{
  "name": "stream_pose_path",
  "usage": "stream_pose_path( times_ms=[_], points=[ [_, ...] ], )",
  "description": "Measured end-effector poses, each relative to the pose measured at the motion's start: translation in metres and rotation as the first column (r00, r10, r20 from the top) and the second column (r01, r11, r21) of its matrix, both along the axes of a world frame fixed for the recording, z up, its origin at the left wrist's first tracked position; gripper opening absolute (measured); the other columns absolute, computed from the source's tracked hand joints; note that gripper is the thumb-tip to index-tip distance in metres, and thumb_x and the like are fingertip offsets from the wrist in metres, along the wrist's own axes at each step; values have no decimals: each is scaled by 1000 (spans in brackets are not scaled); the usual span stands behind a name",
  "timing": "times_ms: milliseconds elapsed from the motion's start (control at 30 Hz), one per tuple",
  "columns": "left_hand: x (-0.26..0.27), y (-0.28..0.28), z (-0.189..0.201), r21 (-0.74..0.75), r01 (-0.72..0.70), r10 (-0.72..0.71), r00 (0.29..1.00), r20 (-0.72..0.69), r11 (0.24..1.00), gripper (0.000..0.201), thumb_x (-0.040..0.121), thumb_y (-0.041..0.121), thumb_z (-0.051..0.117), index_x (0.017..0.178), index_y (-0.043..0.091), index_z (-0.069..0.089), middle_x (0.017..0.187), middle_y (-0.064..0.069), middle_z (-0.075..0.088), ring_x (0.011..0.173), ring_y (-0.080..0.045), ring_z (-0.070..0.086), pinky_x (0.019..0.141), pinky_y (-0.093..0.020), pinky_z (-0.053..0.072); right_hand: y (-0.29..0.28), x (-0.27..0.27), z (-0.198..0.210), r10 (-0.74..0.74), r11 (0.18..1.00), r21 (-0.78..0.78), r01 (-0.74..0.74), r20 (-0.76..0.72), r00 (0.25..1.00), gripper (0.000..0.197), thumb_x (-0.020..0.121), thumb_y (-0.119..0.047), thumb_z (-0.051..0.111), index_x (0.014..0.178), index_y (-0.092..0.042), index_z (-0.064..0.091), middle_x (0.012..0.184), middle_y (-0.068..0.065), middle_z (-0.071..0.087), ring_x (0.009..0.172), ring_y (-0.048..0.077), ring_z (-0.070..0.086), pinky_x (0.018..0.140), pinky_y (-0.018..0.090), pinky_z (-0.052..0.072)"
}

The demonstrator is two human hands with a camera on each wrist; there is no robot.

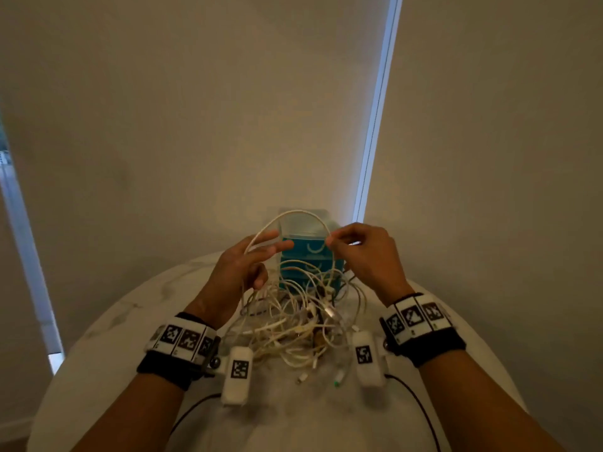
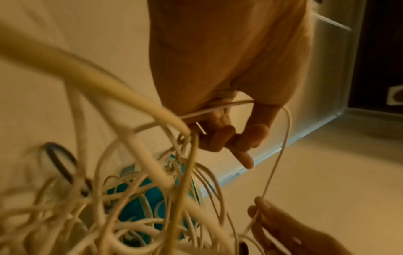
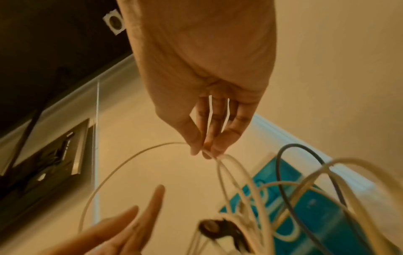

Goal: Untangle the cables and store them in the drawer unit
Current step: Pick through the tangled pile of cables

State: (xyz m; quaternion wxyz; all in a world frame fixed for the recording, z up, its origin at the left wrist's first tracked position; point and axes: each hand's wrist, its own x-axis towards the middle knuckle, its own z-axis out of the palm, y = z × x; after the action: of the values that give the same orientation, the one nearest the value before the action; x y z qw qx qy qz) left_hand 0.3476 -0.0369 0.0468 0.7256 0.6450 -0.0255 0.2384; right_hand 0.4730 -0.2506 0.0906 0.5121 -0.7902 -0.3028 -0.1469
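Note:
A tangle of white cables [image 1: 293, 321] lies on the round marble table [image 1: 130, 321], in front of a teal drawer unit [image 1: 313, 249] whose drawers look closed. One white cable [image 1: 300, 213] rises out of the heap as an arch between my hands. My left hand [image 1: 261, 252] is raised above the heap with its fingers [image 3: 152, 198] held straight, and the cable lies across them. My right hand [image 1: 336, 243] pinches the same cable between thumb and fingertips [image 3: 202, 150]. A dark cable [image 3: 283, 155] runs through the tangle.
The drawer unit stands at the table's far edge against a pale blind, with a bright window strip [image 1: 375, 125] to its right. Loose plug ends [image 1: 336, 381] stick out of the heap toward me. Black leads [image 1: 421, 409] trail from my wrist cameras across the near table.

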Motion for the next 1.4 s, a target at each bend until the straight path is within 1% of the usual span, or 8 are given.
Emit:
stream_pose_path(
  times_ms=[333, 533, 700, 867, 1000, 1167, 1267, 1400],
  points=[
    [-2, -22, -2, 224, -19, 30, 999, -43, 974, 33, 96, 41, 76, 129, 36, 74, 125, 9, 77, 58, -17, 48, 56, -27, 42, 16, -33, 62, 204, 977, 38, -208, 97, 974, 15, 87, -32, 87, 97, -20, 84, 80, -4, 81, 75, 12, 79, 81, 32, 66],
    [0, -39, -8, 238, -107, 112, 994, -10, 965, 15, 92, 37, 82, 102, 26, 85, 103, 3, 81, 54, -18, 46, 52, -29, 40, 25, -42, 33, 368, 928, 93, -360, -100, 924, 18, 87, -27, 88, 102, -17, 84, 90, 1, 82, 87, 15, 80, 82, 28, 63],
    [4, -37, -10, 183, -182, 183, 983, 15, 966, 12, 98, 29, 76, 98, 21, 84, 97, -1, 82, 48, -16, 48, 47, -28, 40, 11, -33, -8, 234, 942, 277, -190, -138, 962, 11, 93, -16, 81, 104, -16, 81, 90, 5, 81, 86, 21, 79, 80, 38, 66],
    [4, -28, -10, 3, -301, 300, 954, 15, 954, 14, 97, 26, 76, 104, 16, 83, 98, -2, 82, 48, -14, 43, 43, -24, 37, 7, -43, -54, 278, 958, 9, -286, -270, 922, 17, 96, -29, 79, 94, -12, 80, 78, 9, 79, 68, 19, 73, 74, 41, 64],
    [4, -22, -10, -104, -341, 346, 937, 39, 934, 18, 98, 29, 75, 108, 15, 81, 102, 0, 82, 46, -15, 39, 44, -24, 34, 2, -46, -55, 325, 862, -290, -415, -311, 893, 18, 91, -38, 83, 92, -20, 84, 85, -3, 81, 76, 9, 76, 78, 26, 62],
    [0, -28, -6, -16, -279, 279, 957, 77, 960, 23, 98, 37, 74, 111, 20, 80, 107, 2, 82, 51, -18, 35, 50, -26, 31, 11, -44, -37, 205, 977, 93, -189, -201, 958, 28, 88, -38, 86, 100, -16, 75, 90, 5, 76, 69, 21, 78, 61, 38, 67],
    [-1, -33, -2, 10, -217, 215, 971, 103, 976, 22, 97, 38, 75, 111, 22, 81, 107, -1, 82, 51, -17, 35, 50, -27, 31, 17, -37, -34, 192, 981, 24, -191, -70, 979, 20, 91, -30, 84, 106, -20, 76, 91, 0, 74, 64, 12, 74, 56, 25, 60],
    [0, -32, -3, 141, -139, 133, 990, 54, 980, 22, 96, 38, 77, 117, 31, 78, 113, 2, 80, 50, -14, 43, 47, -25, 38, 15, -26, -29, 115, 993, -47, -111, 85, 990, 8, 90, -34, 84, 93, -27, 81, 88, -13, 75, 81, -3, 69, 69, 11, 51]
  ],
)
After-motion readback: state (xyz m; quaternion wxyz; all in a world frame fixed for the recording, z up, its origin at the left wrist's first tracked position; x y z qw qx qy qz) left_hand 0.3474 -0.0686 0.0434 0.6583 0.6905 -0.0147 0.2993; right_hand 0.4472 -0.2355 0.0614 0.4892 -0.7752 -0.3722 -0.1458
